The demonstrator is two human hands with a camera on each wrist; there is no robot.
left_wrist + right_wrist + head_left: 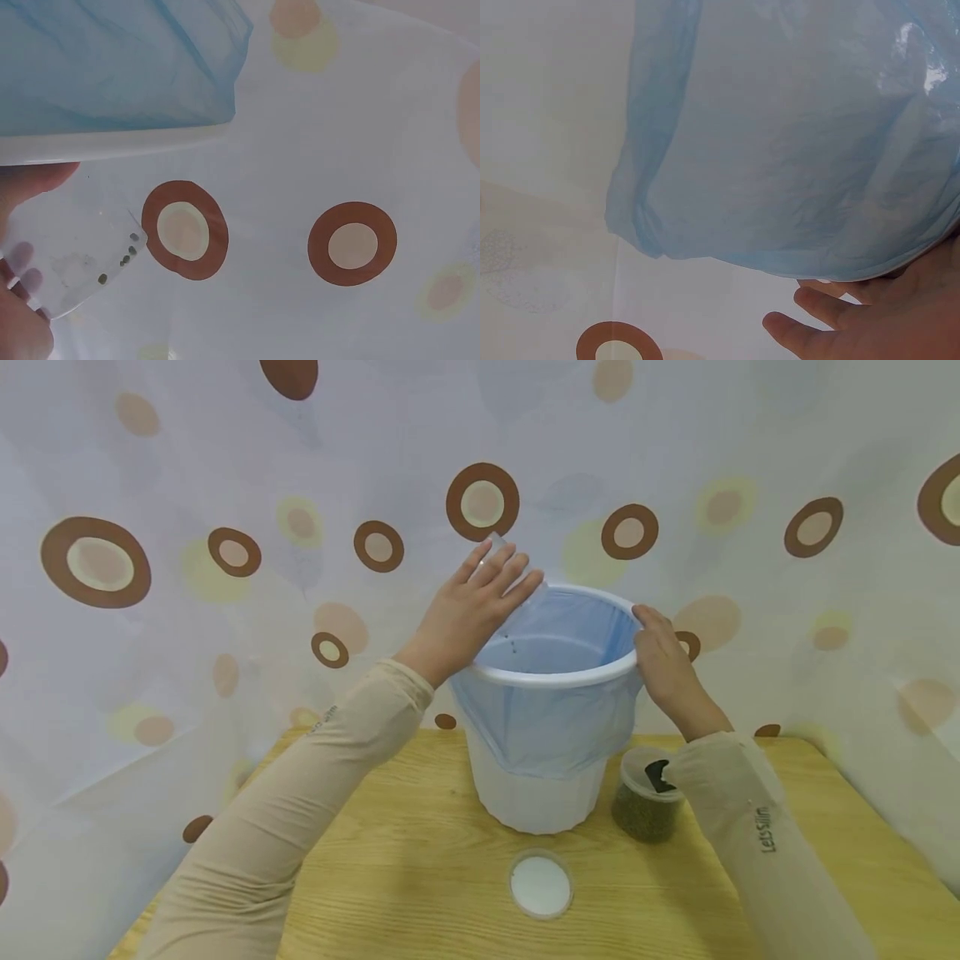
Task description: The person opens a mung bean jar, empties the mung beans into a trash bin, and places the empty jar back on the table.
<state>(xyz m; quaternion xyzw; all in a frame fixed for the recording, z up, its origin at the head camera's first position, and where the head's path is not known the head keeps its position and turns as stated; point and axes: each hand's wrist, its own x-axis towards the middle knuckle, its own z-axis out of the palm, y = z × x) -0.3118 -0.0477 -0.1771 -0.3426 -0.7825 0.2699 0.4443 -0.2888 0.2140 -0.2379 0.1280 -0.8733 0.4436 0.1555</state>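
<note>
My left hand [480,597] grips a clear plastic tub [82,247], tipped over the mouth of a white bin [536,797]. Several small dark green grains [127,259] cling inside the tub, and a few dark specks [513,645] fall into the bin. A blue bin liner [555,727] lines the bin and folds down over its outside. At the bin's right side my right hand [667,664] holds the white rim, its fingers [817,307] reaching past the edge; the thumb is hidden.
A clear jar [647,810] of green grains, with a black patch on its top, stands right of the bin beneath my right forearm. A round white lid [540,885] lies in front on the wooden table [405,860]. Behind hangs a spotted white sheet [420,435].
</note>
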